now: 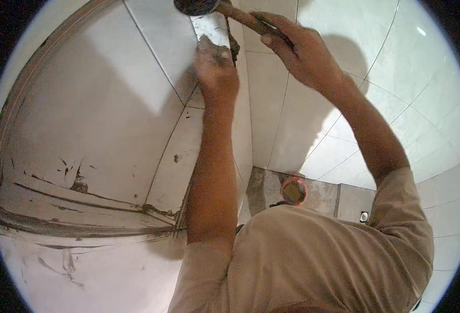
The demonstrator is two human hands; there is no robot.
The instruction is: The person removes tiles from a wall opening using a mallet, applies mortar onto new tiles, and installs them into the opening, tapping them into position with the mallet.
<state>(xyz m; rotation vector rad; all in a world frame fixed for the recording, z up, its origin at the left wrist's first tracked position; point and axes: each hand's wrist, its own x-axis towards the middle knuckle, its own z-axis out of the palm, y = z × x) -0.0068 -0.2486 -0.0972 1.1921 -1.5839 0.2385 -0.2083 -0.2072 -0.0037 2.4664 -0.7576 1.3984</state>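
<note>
My right hand is wrapped around the wooden handle of a mallet. The dark round head of the mallet is at the top edge of the view, partly cut off, in front of the wall. Below it, my left hand is closed at the lower part of a narrow pale tile piece by the corner. Its fingertips are partly hidden. Dark wet mortar shows along the right edge of this piece, and large pale wall tiles lie to its left.
An orange-rimmed bucket with brownish contents stands on the grey floor below. A small round white fitting is near my right side. Mortar smears mark the left wall. Tiled wall rises on the right.
</note>
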